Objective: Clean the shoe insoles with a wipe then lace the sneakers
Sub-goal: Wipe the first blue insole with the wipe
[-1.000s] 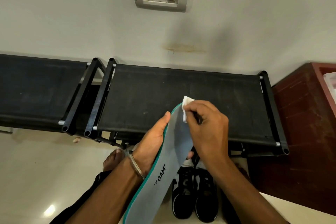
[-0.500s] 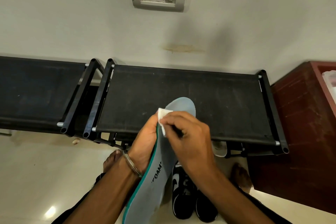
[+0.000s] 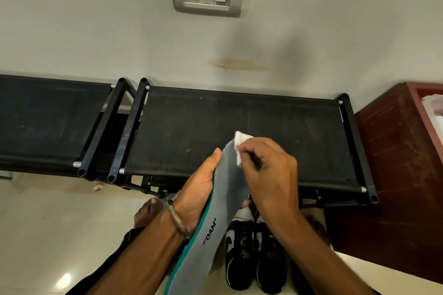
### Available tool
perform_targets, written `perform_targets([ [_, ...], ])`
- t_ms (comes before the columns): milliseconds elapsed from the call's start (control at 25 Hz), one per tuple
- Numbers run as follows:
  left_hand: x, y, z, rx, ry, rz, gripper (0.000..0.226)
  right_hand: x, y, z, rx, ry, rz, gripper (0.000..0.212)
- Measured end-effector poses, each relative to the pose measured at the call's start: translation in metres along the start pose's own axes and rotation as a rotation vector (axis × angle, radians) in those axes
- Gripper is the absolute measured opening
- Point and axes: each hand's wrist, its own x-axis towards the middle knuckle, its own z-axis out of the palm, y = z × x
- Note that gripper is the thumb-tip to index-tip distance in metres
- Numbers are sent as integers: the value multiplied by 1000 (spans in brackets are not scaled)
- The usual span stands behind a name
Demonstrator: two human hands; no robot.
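Left hand: the left hand (image 3: 199,189) cups the long grey foam insole with a teal edge (image 3: 217,230) from beneath, thumb along its rim, at 6 o'clock.
Right hand: the right hand (image 3: 271,175) pinches a small white crumpled wipe (image 3: 240,143) against the insole's toe end.
Risk: I'd guess the thin insole could buckle under pressure, being held only near its middle.
Risk: the wipe might slip off the tip.
Sneakers: a pair of black mesh sneakers with white marks (image 3: 254,256) stand on the pale glossy floor (image 3: 48,223) at 5 o'clock, below the black fabric rack (image 3: 239,127).
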Motion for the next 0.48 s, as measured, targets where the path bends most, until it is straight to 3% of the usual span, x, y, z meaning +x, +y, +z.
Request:
perform_targets([
  [120,-3,8,-1,-67,-20,28,62,-23,-24,10,22,-140,-164,13],
  [280,-2,3,0,80,27,39,60,10,10,-2,-23,70,24,16],
  [400,-4,12,-2,-20,1,18,65,-23,-24,12,3,-123,-111,13],
  [480,-4,14,-4,-31,-18,43,64,-22,-21,13,29,-144,-127,14],
])
